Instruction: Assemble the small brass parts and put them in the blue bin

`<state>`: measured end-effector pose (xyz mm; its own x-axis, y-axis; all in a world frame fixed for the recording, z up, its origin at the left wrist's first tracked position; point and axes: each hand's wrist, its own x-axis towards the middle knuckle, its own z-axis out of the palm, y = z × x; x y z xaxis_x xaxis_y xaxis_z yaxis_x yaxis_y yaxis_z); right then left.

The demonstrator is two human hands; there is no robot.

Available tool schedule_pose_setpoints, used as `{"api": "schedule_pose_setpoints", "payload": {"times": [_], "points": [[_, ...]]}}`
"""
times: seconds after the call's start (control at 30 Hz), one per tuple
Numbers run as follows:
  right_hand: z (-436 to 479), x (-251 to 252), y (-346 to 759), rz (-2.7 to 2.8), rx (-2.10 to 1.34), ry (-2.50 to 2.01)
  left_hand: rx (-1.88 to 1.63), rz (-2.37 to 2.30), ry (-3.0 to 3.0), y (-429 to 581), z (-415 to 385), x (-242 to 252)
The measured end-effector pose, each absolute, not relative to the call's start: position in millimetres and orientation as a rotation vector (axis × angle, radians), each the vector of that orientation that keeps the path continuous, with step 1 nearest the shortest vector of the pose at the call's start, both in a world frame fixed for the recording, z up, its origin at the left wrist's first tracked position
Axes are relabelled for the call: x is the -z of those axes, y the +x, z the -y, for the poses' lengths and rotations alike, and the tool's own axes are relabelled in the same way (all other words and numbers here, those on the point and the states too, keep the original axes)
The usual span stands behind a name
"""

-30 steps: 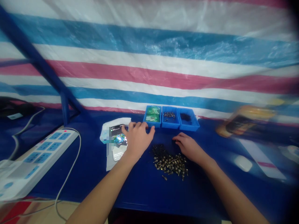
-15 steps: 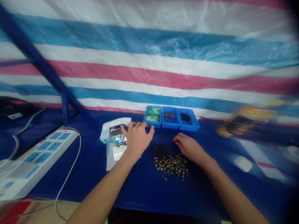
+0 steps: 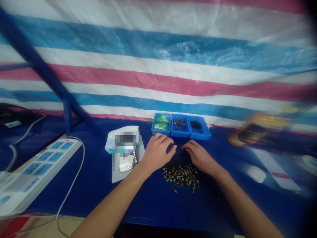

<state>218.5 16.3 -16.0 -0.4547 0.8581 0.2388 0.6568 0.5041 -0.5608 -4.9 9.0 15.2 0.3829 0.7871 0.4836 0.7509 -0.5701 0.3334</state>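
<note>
My left hand point(image 3: 158, 151) hovers over the left side of a pile of small brass-coloured screw-like pieces point(image 3: 182, 177), its fingers bent and the thumb apart from them. Nothing shows between them. Just to the right, my right hand point(image 3: 199, 156) is pinched, thumb against fingertips; whatever it may hold is too small to make out. The two hands are close together but not touching. Dark small pieces at the back of the pile are partly covered by my left hand.
Three blue bins stand behind the hands: one with green packets point(image 3: 161, 121), one with small metal parts point(image 3: 178, 123), one with black bits point(image 3: 196, 125). A phone point(image 3: 127, 162) lies on paper at left, near a power strip point(image 3: 47, 162). A white mouse point(image 3: 257, 174) sits at right.
My left hand has moved right, away from the phone and towards my right hand, its fingers drawing in. My right hand stays nearly in place, still pinched.
</note>
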Motion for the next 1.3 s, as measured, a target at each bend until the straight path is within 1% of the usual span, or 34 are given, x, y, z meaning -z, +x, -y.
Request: {"api": "schedule_pose_setpoints", "payload": {"times": [0.13,0.33,0.53,0.73,1.0,1.2,1.3], "points": [[-16,12,217,2.096,-0.683,-1.244,-0.863,-1.312,2.561,3,-6,-7],[-13,2,213,1.747,-1.103,-1.225,-0.817,-1.196,2.506,9,-4,-3],[-10,-5,208,1.618,-1.239,-1.211,-0.906,-1.272,2.409,9,-5,-1],[-9,-6,208,1.629,-1.279,-1.197,-0.887,-1.151,2.364,8,-5,-2],[-11,-4,212,1.703,-1.315,-1.174,-0.794,-1.147,2.227,11,-5,-8],[-18,-4,224,1.576,-1.271,-1.383,-0.851,-1.212,2.161,8,-7,-6],[-24,1,233,1.390,-1.157,-1.391,-0.847,-1.214,2.160,8,-8,-4]]}}
